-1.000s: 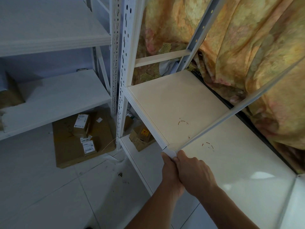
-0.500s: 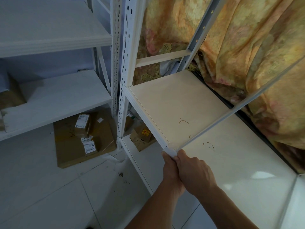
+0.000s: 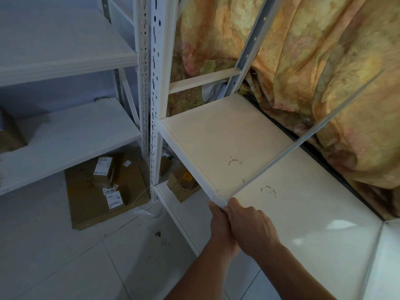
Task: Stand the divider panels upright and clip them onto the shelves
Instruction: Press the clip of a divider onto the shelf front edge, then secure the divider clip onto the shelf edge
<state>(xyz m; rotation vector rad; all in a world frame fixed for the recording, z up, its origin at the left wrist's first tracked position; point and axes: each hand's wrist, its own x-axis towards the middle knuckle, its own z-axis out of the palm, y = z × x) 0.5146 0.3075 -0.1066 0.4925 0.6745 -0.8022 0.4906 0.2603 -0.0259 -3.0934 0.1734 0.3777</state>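
Head view: my left hand [image 3: 219, 226] and right hand [image 3: 253, 230] seemingly pinch the near end of the upright divider panel [image 3: 303, 139] at the shelf [image 3: 216, 137] lip just ahead of them, mid-clipping; next needs a firm downward press.

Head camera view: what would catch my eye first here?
The left hand and right hand meet at bottom centre, gripping the front end of a thin white divider panel that stands across the cream shelf. Behind the shelf, upper right, hangs a big orange-yellow floral curtain; cardboard boxes lie on the floor at lower left.
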